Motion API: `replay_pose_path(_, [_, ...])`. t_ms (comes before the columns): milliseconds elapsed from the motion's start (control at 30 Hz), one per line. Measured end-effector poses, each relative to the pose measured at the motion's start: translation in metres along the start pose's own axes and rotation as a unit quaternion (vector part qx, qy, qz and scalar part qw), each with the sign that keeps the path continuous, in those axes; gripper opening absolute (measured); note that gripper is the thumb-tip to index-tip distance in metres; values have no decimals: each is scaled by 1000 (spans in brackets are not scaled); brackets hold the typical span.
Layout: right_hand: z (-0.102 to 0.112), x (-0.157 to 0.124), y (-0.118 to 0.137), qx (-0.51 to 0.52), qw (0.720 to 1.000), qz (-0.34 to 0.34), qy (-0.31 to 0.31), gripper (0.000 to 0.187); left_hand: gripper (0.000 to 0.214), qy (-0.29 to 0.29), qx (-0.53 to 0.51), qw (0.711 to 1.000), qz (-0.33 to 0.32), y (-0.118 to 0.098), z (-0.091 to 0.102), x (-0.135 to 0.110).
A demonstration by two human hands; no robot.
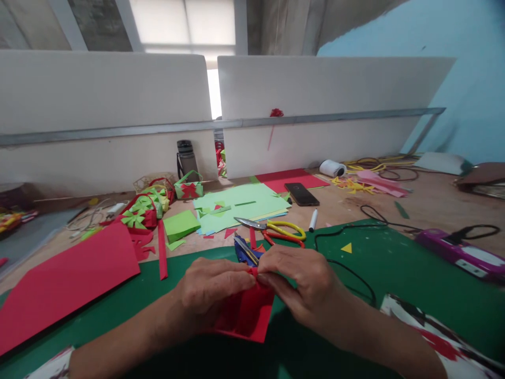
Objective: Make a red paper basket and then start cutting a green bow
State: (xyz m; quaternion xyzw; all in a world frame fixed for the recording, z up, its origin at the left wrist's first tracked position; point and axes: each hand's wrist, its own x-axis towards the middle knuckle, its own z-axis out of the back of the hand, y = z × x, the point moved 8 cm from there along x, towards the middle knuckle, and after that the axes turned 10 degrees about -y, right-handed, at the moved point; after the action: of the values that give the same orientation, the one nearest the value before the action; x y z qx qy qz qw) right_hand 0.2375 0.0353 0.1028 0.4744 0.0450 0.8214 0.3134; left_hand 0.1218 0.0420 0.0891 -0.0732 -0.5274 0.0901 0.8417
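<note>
Over a green mat, my left hand and my right hand both pinch the top edge of a folded piece of red paper. The fingertips of the two hands meet at its upper middle, fingers pressed together. The paper hangs down between my wrists, partly hidden by my left hand. Just beyond my hands lie yellow-handled scissors, red-handled scissors and blue-handled scissors.
A large red sheet lies at left. Green sheets, a green pad, paper baskets, a phone, a marker, a tape roll, black cable and a purple device spread across the desk. White partitions stand behind.
</note>
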Motion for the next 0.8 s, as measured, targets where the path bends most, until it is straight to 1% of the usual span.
replay_pose_path(133, [0,1,-3,-6,1000,-11,-13,13,23,21,3,1000,-14,-2,-1,0])
replay_pose_path(200, [-1,0,-3,-1,1000,-2,-17,11,24,40,-2,999,-20,-4,-3,0])
replay_pose_path(267, [-4,-1,-2,1,1000,13,-2,13,24,59,5,998,-30,-6,-4,1])
replay_pose_path(333, [-8,-3,-3,-7,1000,21,21,16,20,59,35,997,-42,-9,-3,2])
replay_pose_path(400, [-11,-4,-6,-21,999,16,39,17,16,66,76,993,-57,-11,-3,3])
replay_pose_path(500, [-13,-4,-7,-29,998,2,64,16,17,97,111,985,-90,-15,-5,3])
replay_pose_path(567, [-13,-3,-6,-30,997,-5,75,17,17,95,117,981,-123,-18,-4,3])
replay_pose_path(633, [-13,-2,-3,-32,997,0,77,19,16,87,117,979,-140,-20,-2,3])
replay_pose_path(700, [-12,-2,0,-42,997,13,68,21,15,97,116,980,-129,-18,-3,3])
replay_pose_path(800, [-10,-2,5,-70,995,47,46,22,14,137,115,979,-100,-15,-9,2])
